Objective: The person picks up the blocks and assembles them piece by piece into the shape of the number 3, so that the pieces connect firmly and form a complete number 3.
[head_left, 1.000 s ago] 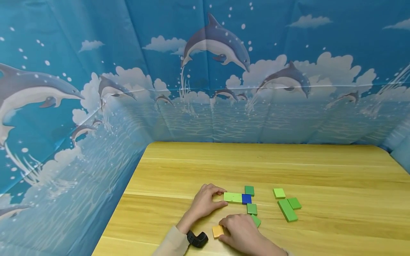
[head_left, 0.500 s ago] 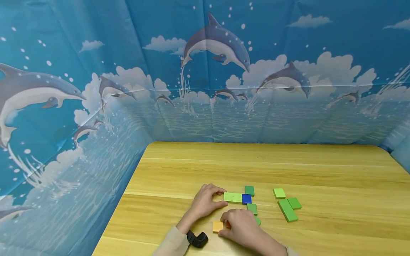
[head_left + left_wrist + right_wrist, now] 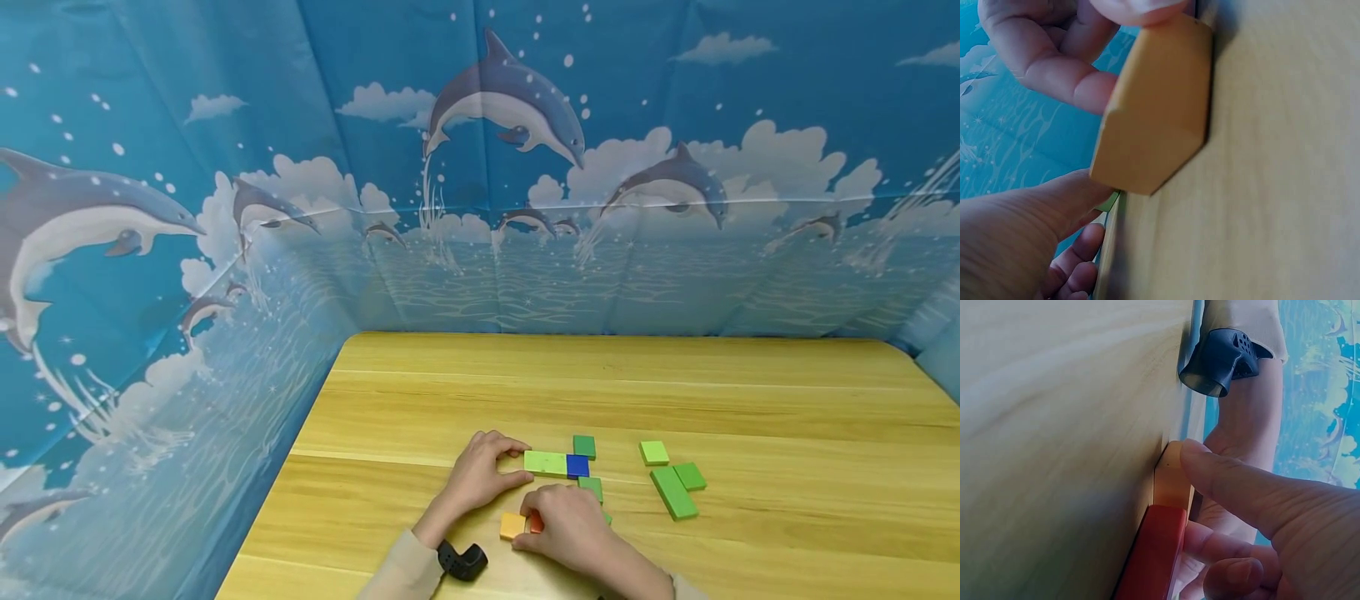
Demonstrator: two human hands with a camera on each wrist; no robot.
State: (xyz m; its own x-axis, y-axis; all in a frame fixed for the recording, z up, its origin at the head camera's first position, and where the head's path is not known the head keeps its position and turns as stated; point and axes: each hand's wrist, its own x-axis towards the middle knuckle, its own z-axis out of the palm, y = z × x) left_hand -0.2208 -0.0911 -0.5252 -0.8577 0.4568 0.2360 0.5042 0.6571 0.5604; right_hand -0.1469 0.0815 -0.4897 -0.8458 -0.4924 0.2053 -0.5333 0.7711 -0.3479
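Head view, twelve being the far edge of the table [image 3: 787,400]: left hand [image 3: 478,477] pinches the nine-o'clock end of the lime bar [image 3: 545,463]; blue block [image 3: 577,466] butts its three-o'clock end. Dark green block [image 3: 584,447] at blue's one o'clock, mid-green block [image 3: 590,488] at five. Right hand [image 3: 568,527], about four o'clock from the left, has its grip around the orange block [image 3: 512,526], with the red block [image 3: 536,522] inside the fingers at orange's three. Lime square [image 3: 654,453], green bar [image 3: 673,493] and green square [image 3: 689,477] lie around two o'clock of the right hand, untouched.

Left wrist view: orange block in the middle, right-hand fingers on it at twelve and ten.

Right wrist view: red at six o'clock of orange, ends look butted; thumb on orange, finger against red. Black mount [image 3: 1219,362] on left forearm, about one o'clock.

Step in hand: seemingly lining orange up with red. Next move likely calls for light, level pressure keeping both flush, then a clean release.
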